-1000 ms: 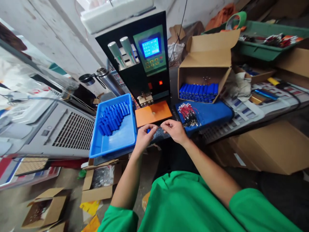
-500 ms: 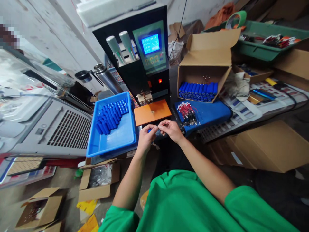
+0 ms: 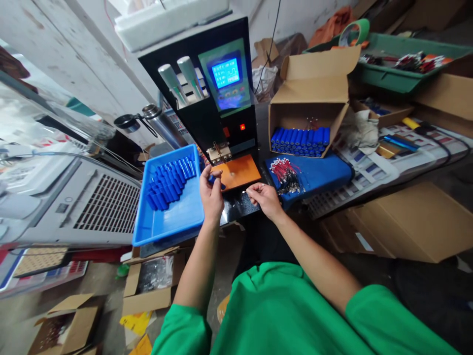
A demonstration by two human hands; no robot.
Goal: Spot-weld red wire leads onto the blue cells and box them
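My left hand (image 3: 212,199) is closed around a blue cylindrical battery cell (image 3: 212,179), mostly hidden by the fingers, at the left edge of an orange plate (image 3: 242,170). In front of that plate, the fingertips of my right hand (image 3: 266,199) pinch a small white-tipped piece (image 3: 244,192), too small to make out fully; it resembles a wire connector. Behind the plate stands a black spot welder (image 3: 236,123) with a lit blue screen. A bundle of red and black wires with white connectors (image 3: 284,172) lies to the right, on a blue surface (image 3: 325,175).
Left of the plate, a blue tray (image 3: 181,222) holds rows of blue cells. An open cardboard box (image 3: 312,93) with stacked blue cells stands at the right. A steel flask (image 3: 162,123) is behind the tray; a green bin (image 3: 391,79) sits at the far right.
My hands have come apart. The left hand has moved left and up with the cell, toward the plate; the right hand stays nearly in place, its small white-tipped piece now visible.
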